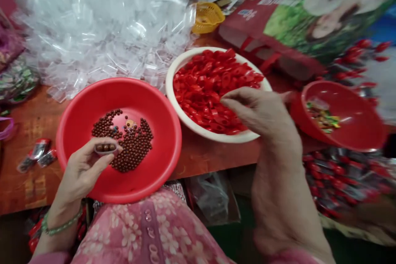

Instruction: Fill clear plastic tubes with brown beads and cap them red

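My left hand (81, 165) is closed around a small clear plastic container (107, 148), whose open mouth faces up and shows brown balls inside. It is over the left part of a red basin (74, 111), where many small brown balls (133, 154) lie loose with a few coloured bits among them. Above a white basin (173, 103) of red plastic caps (210, 86), my right hand (260, 109) has thumb and fingers pinched together. Whatever may be between those fingertips cannot be made out.
A big heap of clear plastic containers (117, 29) lies behind the basins. At right, a red bowl (359, 123) holds small wrapped pieces. Behind are a yellow basket (208, 18) and a printed bag (266, 20). Filled red-capped containers (337, 181) are piled at lower right.
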`<state>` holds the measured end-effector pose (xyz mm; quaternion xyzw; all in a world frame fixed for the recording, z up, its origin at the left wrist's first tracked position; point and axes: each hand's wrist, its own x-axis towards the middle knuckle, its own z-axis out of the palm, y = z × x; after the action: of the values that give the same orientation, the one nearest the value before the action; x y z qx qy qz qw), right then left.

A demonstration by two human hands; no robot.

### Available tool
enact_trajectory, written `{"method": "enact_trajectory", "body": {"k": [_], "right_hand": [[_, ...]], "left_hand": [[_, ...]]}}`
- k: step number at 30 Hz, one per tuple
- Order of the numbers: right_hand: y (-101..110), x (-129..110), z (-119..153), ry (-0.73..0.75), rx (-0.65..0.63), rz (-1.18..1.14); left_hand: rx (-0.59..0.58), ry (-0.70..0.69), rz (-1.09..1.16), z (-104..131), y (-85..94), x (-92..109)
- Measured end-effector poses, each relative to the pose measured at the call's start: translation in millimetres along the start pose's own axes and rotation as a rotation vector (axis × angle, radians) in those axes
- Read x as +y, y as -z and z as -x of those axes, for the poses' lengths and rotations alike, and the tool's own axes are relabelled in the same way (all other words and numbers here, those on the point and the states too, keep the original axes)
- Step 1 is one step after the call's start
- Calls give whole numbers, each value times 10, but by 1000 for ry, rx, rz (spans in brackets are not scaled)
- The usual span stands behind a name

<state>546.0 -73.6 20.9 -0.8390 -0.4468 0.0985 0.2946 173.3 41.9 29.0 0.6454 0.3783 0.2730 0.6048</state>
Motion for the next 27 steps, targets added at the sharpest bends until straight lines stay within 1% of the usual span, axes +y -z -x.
{"method": "enact_trajectory", "body": {"k": [2,5,7,8,11,12,15,17,21,24,27], "right_hand": [[-26,117,-102,-11,-148,59],[-161,128,-238,14,-351,211],[-284,96,-330,47,-427,301],[-348,83,-375,63,-441,328],[-529,62,-475,103,-455,370],[-583,59,-489,119,-464,381],[-714,69,-489,170,-487,389],[-775,90,-482,187,-484,379],[-831,114,-476,181,-471,323],[-822,89,-466,133,-454,272],[-771,62,-450,41,-364,215]], "left_hand": [[22,3,-8,17,-2,20],[40,-8,10,40,-21,15],[11,3,29,35,-47,-15],[9,12,45,26,-65,-32],[20,70,107,-13,-130,-67],[1,99,133,-27,-153,-73],[-114,171,272,-69,-200,-104],[-112,191,389,-91,-205,-141],[-115,230,551,-90,-185,-187],[-149,203,612,-69,-160,-178],[-219,175,644,-56,-130,-171]]}}
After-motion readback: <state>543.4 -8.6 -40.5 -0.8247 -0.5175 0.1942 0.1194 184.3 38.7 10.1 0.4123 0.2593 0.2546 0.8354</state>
